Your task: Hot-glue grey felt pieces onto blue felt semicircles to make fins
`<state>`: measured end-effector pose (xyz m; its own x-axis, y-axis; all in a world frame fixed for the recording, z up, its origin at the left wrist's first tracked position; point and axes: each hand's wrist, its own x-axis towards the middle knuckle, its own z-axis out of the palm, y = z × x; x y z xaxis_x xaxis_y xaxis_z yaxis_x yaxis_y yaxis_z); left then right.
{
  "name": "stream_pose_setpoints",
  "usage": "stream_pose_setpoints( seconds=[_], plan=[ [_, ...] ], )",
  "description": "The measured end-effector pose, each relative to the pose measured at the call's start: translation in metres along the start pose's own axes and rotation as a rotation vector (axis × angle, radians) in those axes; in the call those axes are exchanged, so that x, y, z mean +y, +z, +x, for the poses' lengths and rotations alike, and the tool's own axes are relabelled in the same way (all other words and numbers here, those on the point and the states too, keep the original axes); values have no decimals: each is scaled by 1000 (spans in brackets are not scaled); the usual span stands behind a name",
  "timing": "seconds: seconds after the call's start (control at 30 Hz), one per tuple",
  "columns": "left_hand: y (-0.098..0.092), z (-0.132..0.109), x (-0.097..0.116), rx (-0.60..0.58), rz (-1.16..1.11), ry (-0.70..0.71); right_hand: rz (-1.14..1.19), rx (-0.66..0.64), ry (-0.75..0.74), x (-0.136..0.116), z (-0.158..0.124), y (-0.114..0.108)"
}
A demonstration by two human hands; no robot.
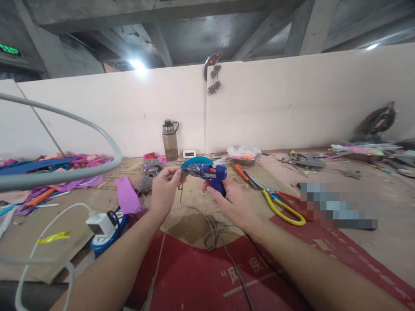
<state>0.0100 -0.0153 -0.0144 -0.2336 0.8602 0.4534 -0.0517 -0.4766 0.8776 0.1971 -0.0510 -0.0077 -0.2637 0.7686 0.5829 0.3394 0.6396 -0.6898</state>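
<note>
My right hand (230, 196) is wrapped round the handle of a blue hot glue gun (212, 172), with a small red light on its side. The gun's nozzle points left, close to the fingertips of my left hand (165, 188). Those fingers pinch a grey yarn strand (180, 194), which hangs down from them. Below, the yarn (210, 231) lies in loose loops on the cardboard. Behind the gun shows part of a teal curved piece (197, 161). A grey yarn ball (144, 185) and a grey piece with pink dots (152, 166) lie beyond my left hand.
To the right lie scissors with yellow and red handles (282, 207) and an orange cutter (241, 172). A blue power strip (108, 242) with a white plug stands left. A bottle (170, 140) stands at the back. A grey tube (81, 175) arches at left.
</note>
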Motion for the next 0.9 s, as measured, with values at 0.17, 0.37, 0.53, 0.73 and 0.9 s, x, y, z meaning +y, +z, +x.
stream_pose_setpoints(
  seconds=[0.17, 0.37, 0.53, 0.73, 0.9],
  plan=[
    [-1, 0, -2, 13, 15, 8, -46, 19, -22, 1, -1, 1],
    [-1, 2, -2, 44, 22, 17, -107, 52, -48, 3, -2, 2],
    [0, 1, -1, 31, 42, 22, -134, 48, -68, 3, -2, 2],
    [-1, 1, -2, 35, 56, 21, -159, 43, -93, 2, -1, 1],
    [-3, 3, -3, 35, 83, 23, -152, 49, -94, 3, -1, 2]
  ],
)
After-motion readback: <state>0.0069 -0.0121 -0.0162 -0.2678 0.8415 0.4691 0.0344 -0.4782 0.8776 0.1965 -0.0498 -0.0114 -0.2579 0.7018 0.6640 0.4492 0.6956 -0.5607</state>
